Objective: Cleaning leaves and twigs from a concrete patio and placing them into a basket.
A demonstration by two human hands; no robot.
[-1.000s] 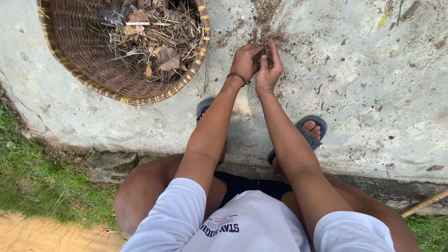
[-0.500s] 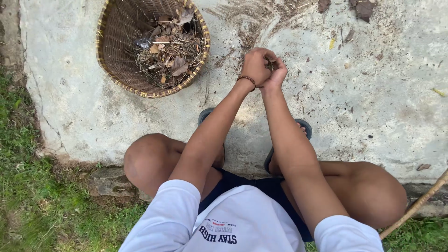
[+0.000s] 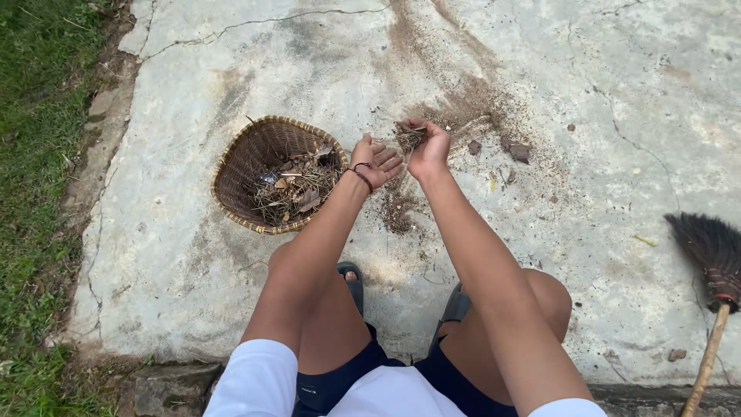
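The two hands, pressed together low over the cracked grey concrete slab (image 3: 193,255) half a second ago, have now lifted and parted. The left hand (image 3: 377,160) is spread flat and empty, palm up, just beside the rim of the round brown woven basket (image 3: 245,166), while the right hand (image 3: 427,147) is cupped around a small clump of dry twigs and leaf litter (image 3: 407,136). That handful now sits raised between the dusty swept patch and the basket, which already holds dry leaves; the dark bristle broom with a wooden handle (image 3: 714,266) lies untouched, well apart.
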